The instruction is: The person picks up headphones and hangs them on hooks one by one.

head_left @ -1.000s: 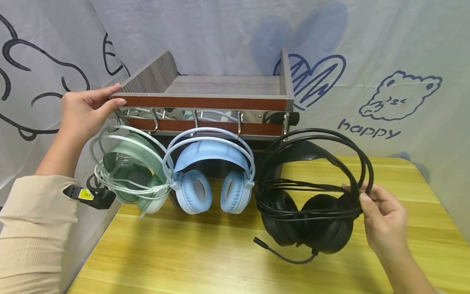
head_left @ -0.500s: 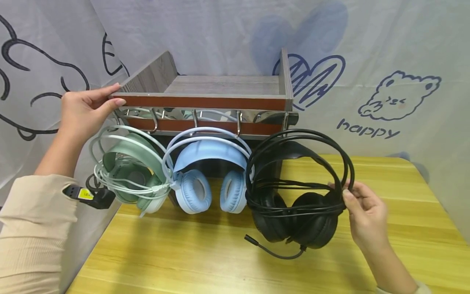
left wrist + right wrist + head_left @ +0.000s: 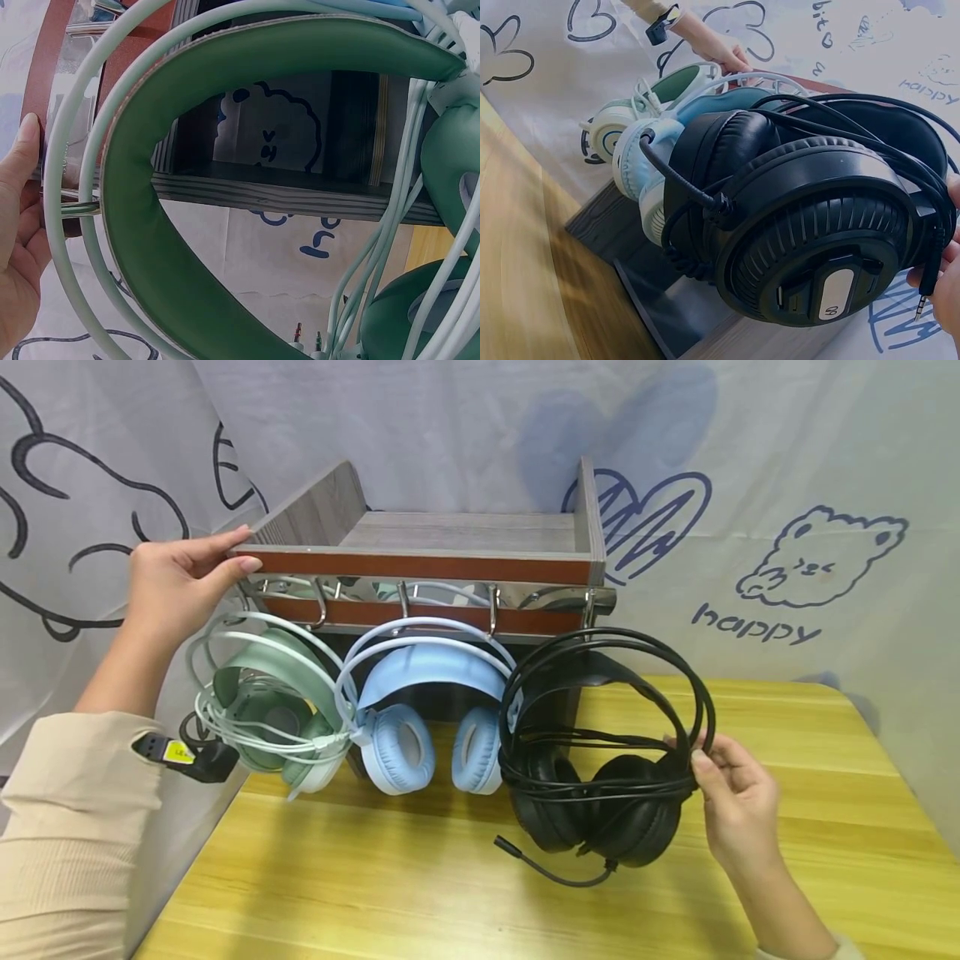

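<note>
A yellow wooden table [image 3: 465, 893] fills the near part of the scene, backed by a pale cloth [image 3: 810, 485] printed with a bear, a heart and the word "happy". At the far edge stands a grey wooden shelf rack [image 3: 450, 535] with a red-brown front rail and a row of metal hooks [image 3: 491, 606] beneath it.

Three headsets hang along the hooks. On the right, the black headset [image 3: 600, 760] sits with its top band up by the rightmost hook, its cable wound in loops around the frame, its microphone boom pointing left and near. In the middle hangs the blue headset [image 3: 427, 710], touching the black one. On the left hangs the green headset [image 3: 262, 702], its pale cable coiled round it.

The right hand [image 3: 731, 806] pinches the black headset's right side, fingers curled round the band and cable loops. The left hand [image 3: 180, 581] grips the rack's left front corner, thumb under the rail.
</note>
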{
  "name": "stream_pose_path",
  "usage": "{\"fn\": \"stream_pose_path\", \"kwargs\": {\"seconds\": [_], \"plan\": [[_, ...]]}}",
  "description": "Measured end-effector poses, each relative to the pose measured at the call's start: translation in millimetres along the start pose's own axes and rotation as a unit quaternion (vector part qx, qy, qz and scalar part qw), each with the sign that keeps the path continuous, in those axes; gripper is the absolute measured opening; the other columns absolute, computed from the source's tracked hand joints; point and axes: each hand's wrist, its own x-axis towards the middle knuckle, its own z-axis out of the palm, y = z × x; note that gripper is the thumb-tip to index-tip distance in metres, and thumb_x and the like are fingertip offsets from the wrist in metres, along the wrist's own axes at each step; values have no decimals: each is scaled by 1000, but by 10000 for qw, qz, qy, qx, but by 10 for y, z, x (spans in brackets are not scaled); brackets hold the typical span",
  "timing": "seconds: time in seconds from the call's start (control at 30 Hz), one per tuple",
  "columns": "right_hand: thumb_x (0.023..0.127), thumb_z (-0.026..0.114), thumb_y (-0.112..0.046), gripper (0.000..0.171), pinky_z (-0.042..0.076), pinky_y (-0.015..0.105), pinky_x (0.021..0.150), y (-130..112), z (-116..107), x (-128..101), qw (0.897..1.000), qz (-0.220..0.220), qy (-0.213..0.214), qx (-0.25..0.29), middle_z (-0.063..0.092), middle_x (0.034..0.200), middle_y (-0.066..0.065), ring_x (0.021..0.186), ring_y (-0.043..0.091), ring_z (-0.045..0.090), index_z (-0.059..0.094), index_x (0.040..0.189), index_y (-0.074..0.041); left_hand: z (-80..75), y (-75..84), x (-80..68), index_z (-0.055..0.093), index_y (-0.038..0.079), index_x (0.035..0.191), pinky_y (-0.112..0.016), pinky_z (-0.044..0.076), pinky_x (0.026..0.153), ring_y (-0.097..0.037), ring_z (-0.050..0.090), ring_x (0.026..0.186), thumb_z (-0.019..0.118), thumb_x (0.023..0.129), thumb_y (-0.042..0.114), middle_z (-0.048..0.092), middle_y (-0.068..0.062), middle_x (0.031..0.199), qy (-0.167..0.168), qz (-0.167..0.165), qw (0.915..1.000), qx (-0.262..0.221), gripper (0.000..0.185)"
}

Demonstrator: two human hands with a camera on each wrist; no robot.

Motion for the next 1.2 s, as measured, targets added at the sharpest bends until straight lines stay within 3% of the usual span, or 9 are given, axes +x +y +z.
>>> {"fn": "stream_pose_path", "kwargs": {"seconds": [0.33, 0.57, 0.93, 1.2], "plan": [[90, 36, 19, 32, 52, 21, 83, 74, -41, -6, 9999, 24, 36, -155, 68, 94, 11, 93, 17, 67, 62, 100, 4, 7, 21, 10, 64, 2, 114, -1, 38, 55, 24, 54, 68, 72, 81, 18, 54, 46, 80, 7, 4, 10000, -69, 37], [90, 36, 20, 32, 48, 22, 90, 139, -153, 53, 9990, -25, -456, 24, 67, 103, 14, 101, 20, 65, 59, 108, 8, 6, 23, 6, 64, 3, 114, -1, 38, 55, 23, 54, 69, 72, 81, 19, 55, 45, 82, -19, -48, 9999, -102, 37], [92, 40, 13, 31, 47, 16, 89, 144, -257, 158, 9916, 172, -531, -1169, 70, 104, 4, 100, 11, 65, 61, 111, -1, 7, 7, -1, 64, 3, 114, 0, 40, 58, 24, 55, 70, 72, 81, 18, 58, 40, 89, 24, -10, 10000, -94, 37], [94, 41, 8, 31, 47, 14, 87, 189, -327, 236, 9832, 288, -555, -1717, 71, 103, -2, 97, 7, 64, 60, 115, -4, 12, 17, 2, 65, 4, 114, 0, 40, 58, 24, 54, 71, 72, 81, 19, 59, 38, 92, 29, 8, 10000, -22, 36]]}}
